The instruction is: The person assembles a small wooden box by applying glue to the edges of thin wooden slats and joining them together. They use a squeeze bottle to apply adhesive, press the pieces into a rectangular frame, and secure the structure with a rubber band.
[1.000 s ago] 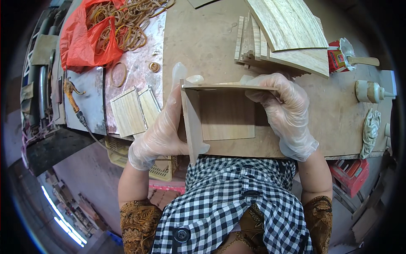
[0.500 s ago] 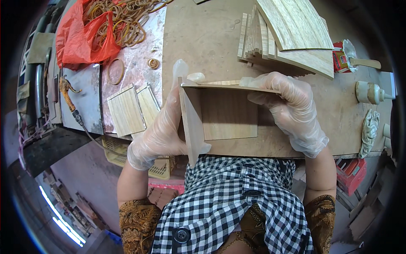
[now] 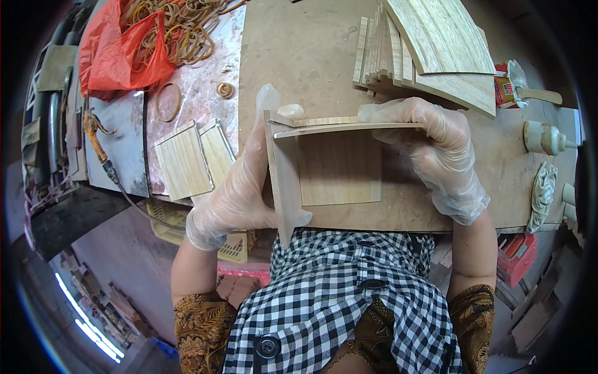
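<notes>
- Left hand (image 3: 240, 187), gloved, fingers flat against upright side panel (image 3: 283, 181) of partly built wooden box (image 3: 330, 165).
- Right hand (image 3: 436, 156), gloved, fingers curled over box's far panel, clamped on it.
- Nothing visible inside box.
- Beyond right fingertips: stack of wood panels (image 3: 430, 56).
- Farther beyond left fingers: red bag (image 3: 118, 53), rubber bands (image 3: 180, 28) spilling out.

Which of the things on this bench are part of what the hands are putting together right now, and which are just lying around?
In hand:
- left hand on the upright side panel
- right hand on the top panel
- flat base panel

Lying about:
- stack of wooden panels
- two small panels
- rubber bands
- red plastic bag
- glue bottle
</notes>
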Tool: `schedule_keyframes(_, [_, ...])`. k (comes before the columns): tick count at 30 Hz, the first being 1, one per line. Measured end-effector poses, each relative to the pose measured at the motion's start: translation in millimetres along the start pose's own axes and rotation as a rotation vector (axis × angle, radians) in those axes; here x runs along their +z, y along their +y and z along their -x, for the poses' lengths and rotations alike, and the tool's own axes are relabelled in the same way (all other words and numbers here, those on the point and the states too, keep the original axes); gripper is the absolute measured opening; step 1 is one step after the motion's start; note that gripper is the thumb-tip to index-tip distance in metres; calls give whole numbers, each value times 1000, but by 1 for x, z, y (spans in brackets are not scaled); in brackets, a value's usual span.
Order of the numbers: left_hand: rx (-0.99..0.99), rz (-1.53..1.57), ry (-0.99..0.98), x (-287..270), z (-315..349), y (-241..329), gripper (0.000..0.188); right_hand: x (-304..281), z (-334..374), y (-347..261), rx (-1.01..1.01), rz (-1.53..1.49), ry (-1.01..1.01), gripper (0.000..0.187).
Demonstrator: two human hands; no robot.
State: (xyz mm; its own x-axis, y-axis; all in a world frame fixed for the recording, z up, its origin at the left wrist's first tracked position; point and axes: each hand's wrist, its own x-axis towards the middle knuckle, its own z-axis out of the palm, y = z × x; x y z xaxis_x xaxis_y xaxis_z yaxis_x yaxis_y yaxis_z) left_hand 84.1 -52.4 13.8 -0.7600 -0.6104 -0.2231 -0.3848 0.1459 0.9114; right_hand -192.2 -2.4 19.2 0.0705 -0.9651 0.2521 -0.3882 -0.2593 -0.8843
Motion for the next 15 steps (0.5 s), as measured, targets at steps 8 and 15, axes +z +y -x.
schedule_keyframes(8, [174, -162, 27, -1, -1, -11, 142, 3, 3, -2, 144, -153, 25, 32])
schedule_keyframes(15, [179, -125, 45, 0, -2, -9, 143, 2, 1, 4, 14, -37, 4, 31])
